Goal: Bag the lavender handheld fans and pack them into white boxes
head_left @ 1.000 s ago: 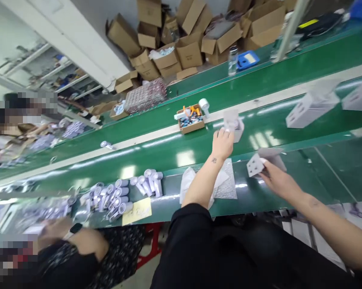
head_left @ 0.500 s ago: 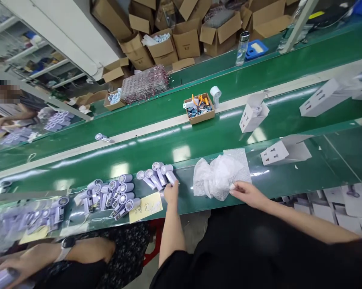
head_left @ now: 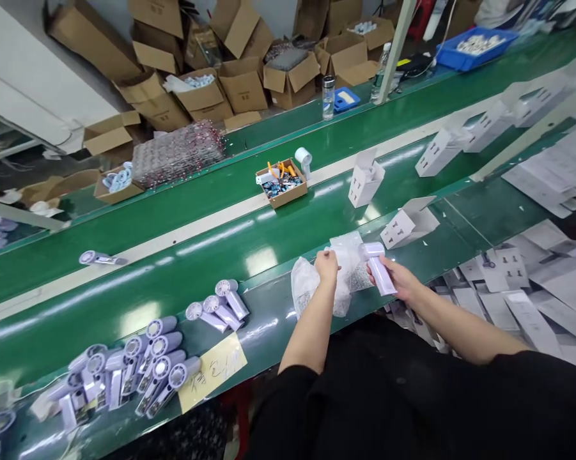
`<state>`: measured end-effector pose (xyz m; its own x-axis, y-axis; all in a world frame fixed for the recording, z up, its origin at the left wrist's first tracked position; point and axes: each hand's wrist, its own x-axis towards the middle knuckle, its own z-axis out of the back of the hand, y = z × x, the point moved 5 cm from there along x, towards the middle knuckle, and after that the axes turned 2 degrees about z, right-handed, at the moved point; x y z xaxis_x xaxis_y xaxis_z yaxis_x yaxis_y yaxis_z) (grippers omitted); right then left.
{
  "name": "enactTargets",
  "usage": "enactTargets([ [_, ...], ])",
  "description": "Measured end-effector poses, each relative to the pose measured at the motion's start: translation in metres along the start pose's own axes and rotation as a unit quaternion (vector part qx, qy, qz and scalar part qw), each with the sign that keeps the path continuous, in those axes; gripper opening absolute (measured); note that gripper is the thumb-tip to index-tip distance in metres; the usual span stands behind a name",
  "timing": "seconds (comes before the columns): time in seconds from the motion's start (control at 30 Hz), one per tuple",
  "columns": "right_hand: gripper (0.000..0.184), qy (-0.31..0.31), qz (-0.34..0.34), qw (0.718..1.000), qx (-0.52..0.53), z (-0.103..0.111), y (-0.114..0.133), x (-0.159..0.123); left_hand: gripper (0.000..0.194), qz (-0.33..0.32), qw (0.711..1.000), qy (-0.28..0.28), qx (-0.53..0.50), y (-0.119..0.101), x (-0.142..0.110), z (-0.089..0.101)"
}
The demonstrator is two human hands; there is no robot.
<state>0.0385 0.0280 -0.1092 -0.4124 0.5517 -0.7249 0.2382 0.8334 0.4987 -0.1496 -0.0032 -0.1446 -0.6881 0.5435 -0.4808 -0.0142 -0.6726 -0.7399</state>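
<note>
One lilac fan (head_left: 381,276) in right hand (head_left: 399,280)

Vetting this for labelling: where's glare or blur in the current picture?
Head view: glare patches whiten the green belt; head view: white boxes at upper right look soft; head view: the purple fan in the right hand reads clearly enough.

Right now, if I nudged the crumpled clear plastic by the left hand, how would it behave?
The crumpled plastic would probably flop and fold, since it lies in loose wrinkles. It looks thin and translucent, so it's likely light for its bulk. It may slide easily, as the green bench looks smooth and glossy.
</note>
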Motion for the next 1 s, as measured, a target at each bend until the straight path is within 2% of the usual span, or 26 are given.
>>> enactTargets([
  [0.1, 0.014, -0.016, 0.014, 0.999, -0.024, 0.028, -0.001, -0.013, 0.045, 0.005, 0.998, -0.018, 0.067, -0.012, 0.014, -0.03],
  [0.17, 0.012, -0.027, 0.007, 0.999, -0.026, 0.04, -0.005, -0.018, 0.048, 0.005, 0.994, -0.031, 0.104, -0.012, 0.013, -0.038],
  [0.27, 0.01, -0.044, -0.028, 0.998, -0.027, 0.058, -0.007, -0.021, 0.04, -0.003, 0.991, -0.028, 0.134, -0.006, 0.007, -0.035],
  [0.4, 0.011, -0.026, -0.056, 0.997, -0.042, 0.07, 0.004, -0.011, 0.042, -0.016, 0.988, -0.042, 0.148, 0.003, -0.007, -0.024],
  [0.47, 0.012, -0.004, -0.067, 0.996, -0.054, 0.068, 0.011, -0.002, 0.045, -0.001, 0.988, -0.059, 0.145, 0.007, -0.012, -0.024],
  [0.57, 0.013, 0.047, -0.087, 0.993, -0.063, 0.056, 0.021, 0.005, 0.037, 0.024, 0.99, -0.078, 0.113, 0.005, -0.014, -0.024],
  [0.67, 0.014, 0.096, -0.107, 0.988, -0.062, 0.045, 0.031, 0.005, 0.027, 0.03, 0.994, -0.084, 0.06, 0.0, -0.025, -0.004],
  [0.77, 0.02, 0.163, -0.14, 0.974, -0.071, 0.034, 0.036, 0.0, 0.022, 0.025, 0.995, -0.099, -0.001, 0.001, -0.055, 0.044],
  [0.87, 0.033, 0.286, -0.18, 0.937, -0.086, 0.014, 0.036, -0.009, 0.021, 0.02, 0.991, -0.1, -0.088, 0.006, -0.092, 0.089],
  [0.93, 0.041, 0.363, -0.193, 0.905, -0.106, -0.001, 0.037, -0.014, 0.02, 0.025, 0.982, -0.074, -0.174, 0.007, -0.108, 0.098],
  [1.0, 0.042, 0.399, -0.183, 0.888, -0.136, -0.01, 0.04, -0.017, 0.017, 0.029, 0.969, -0.041, -0.241, 0.003, -0.115, 0.088],
])
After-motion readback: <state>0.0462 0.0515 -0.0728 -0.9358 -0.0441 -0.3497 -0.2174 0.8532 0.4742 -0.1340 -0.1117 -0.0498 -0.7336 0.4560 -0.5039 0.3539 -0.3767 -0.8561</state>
